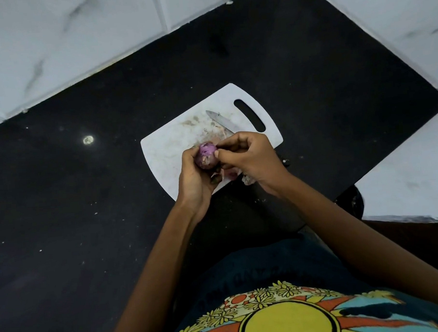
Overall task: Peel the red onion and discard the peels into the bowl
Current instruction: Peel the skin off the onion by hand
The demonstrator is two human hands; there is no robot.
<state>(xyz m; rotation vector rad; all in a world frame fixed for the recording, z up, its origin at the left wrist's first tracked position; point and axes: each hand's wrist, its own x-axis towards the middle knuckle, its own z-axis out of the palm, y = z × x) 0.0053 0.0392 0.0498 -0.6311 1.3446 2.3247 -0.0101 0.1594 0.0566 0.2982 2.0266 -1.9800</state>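
A small red onion [206, 158], purple with pale patches, is held above the near part of a white cutting board [167, 153]. My left hand [194, 177] grips it from below and the left. My right hand [247, 157] pinches at the onion's upper right side with thumb and fingertips. A few loose peels [229, 175] lie on the board under my hands. No bowl is in view.
A knife [222, 121] lies on the board behind my hands, blade pointing to the far left; its dark handle end [285, 161] shows past my right wrist. The board sits on a black counter [88, 196] bounded by white marbled tile walls [57, 47].
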